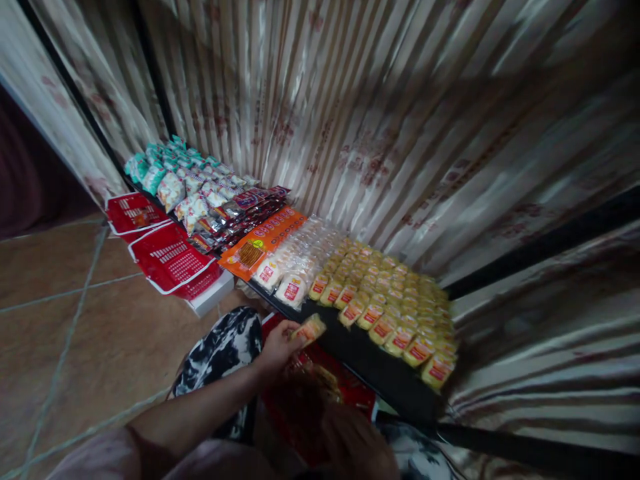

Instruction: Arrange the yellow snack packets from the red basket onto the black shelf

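Note:
My left hand [278,347] is closed on a small yellow snack packet [310,328] with a red label. It holds the packet just in front of the low black shelf [380,373]. Rows of the same yellow packets [400,313] fill the shelf's right part. My right hand [350,437] is low in the picture, dark and blurred, above a red container [350,393] that holds more packets; its fingers do not show clearly. My knee in black-and-white patterned cloth [225,350] is beside my left arm.
Further along the shelf lie pale packets [293,270], an orange pack [263,243], dark red wrappers [240,213] and green-white bags [160,163]. Two red shopping baskets [170,260] sit on the tiled floor [75,333] at the left. Striped curtains [375,133] hang behind.

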`<state>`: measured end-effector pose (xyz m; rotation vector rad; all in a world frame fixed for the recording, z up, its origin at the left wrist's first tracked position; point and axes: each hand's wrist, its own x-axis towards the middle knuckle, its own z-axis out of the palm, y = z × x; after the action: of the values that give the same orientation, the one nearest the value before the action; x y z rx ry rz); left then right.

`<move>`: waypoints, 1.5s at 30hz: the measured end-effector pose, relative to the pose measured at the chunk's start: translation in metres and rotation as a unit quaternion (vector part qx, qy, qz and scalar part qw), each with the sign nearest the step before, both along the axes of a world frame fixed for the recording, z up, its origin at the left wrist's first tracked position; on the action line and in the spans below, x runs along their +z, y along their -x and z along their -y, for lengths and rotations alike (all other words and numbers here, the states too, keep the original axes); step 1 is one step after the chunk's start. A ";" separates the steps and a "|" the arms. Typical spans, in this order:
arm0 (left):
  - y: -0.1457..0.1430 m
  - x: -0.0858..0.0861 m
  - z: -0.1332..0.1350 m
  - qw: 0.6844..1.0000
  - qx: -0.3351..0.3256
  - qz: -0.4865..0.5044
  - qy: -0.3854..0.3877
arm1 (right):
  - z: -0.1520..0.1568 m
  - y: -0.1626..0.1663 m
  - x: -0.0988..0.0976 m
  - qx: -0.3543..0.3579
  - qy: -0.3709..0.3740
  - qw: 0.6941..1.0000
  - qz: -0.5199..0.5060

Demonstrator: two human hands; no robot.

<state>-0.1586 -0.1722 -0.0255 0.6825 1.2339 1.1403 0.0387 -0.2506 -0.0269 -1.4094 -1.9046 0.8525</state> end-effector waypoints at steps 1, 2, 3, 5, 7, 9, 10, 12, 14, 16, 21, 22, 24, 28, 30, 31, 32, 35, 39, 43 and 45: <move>0.001 0.002 -0.003 1.000 0.010 0.007 -0.001 | -0.007 -0.002 -0.002 -0.014 0.017 1.000 0.012; 0.001 0.004 -0.005 1.000 0.016 0.015 -0.004 | -0.015 -0.004 -0.002 -0.037 0.033 0.998 0.024; -0.002 0.005 -0.007 0.999 0.019 0.027 -0.006 | -0.021 -0.005 -0.001 -0.077 0.052 0.995 0.034; -0.011 0.003 -0.008 0.998 0.010 0.055 0.001 | -0.035 -0.001 0.006 -0.129 0.063 0.989 0.042; -0.024 0.000 -0.008 0.996 -0.012 0.081 0.015 | -0.048 0.012 0.016 -0.155 0.073 0.985 0.036; -0.036 -0.003 -0.008 0.995 -0.030 0.095 0.006 | -0.061 0.027 0.025 -0.128 0.095 0.987 -0.026; -0.039 -0.004 -0.009 0.995 -0.037 0.094 -0.006 | -0.068 0.034 0.028 -0.131 0.111 0.983 -0.059; -0.041 -0.006 -0.013 0.996 -0.050 0.071 -0.024 | -0.080 0.043 0.029 -0.134 0.125 0.978 -0.105; -0.037 -0.006 -0.021 0.997 -0.058 -0.007 -0.040 | -0.092 0.045 0.023 -0.138 0.122 0.974 -0.132; -0.030 -0.006 -0.030 0.988 -0.036 -0.133 -0.076 | -0.103 0.042 0.014 -0.133 0.107 0.976 -0.136; -0.019 -0.007 -0.057 0.946 -0.043 -0.287 -0.144 | -0.128 0.038 -0.005 -0.115 0.057 0.988 -0.081; -0.019 -0.007 -0.061 0.946 -0.052 -0.289 -0.139 | -0.133 0.040 -0.007 -0.115 0.050 0.989 -0.072; -0.019 -0.006 -0.068 0.946 -0.046 -0.292 -0.133 | -0.142 0.046 -0.008 -0.117 0.043 0.991 -0.057; -0.019 -0.001 -0.073 0.933 0.004 -0.328 -0.146 | -0.155 0.062 -0.005 -0.127 0.040 0.989 -0.059; -0.017 0.000 -0.073 0.924 0.022 -0.347 -0.156 | -0.160 0.069 -0.004 -0.138 0.033 0.988 -0.062; -0.017 -0.001 -0.072 0.920 0.028 -0.355 -0.164 | -0.161 0.073 -0.003 -0.146 0.029 0.987 -0.058; -0.016 -0.002 -0.071 0.915 0.030 -0.363 -0.173 | -0.162 0.076 -0.003 -0.154 0.025 0.986 -0.053; -0.016 -0.010 -0.068 0.893 0.024 -0.397 -0.210 | -0.165 0.082 -0.005 -0.174 0.014 0.984 -0.025; -0.017 -0.022 -0.067 0.867 0.022 -0.425 -0.259 | -0.168 0.085 -0.017 -0.177 -0.009 0.984 -0.014; -0.017 -0.029 -0.068 0.857 0.035 -0.435 -0.274 | -0.168 0.087 -0.028 -0.193 -0.041 0.980 -0.038; -0.018 -0.029 -0.067 0.857 0.029 -0.436 -0.274 | -0.168 0.088 -0.032 -0.202 -0.066 0.976 -0.043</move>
<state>-0.1407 -0.1049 -0.0548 1.7431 1.6810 1.2844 -0.0492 -0.0828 -0.0590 -1.5760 -1.5039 0.5690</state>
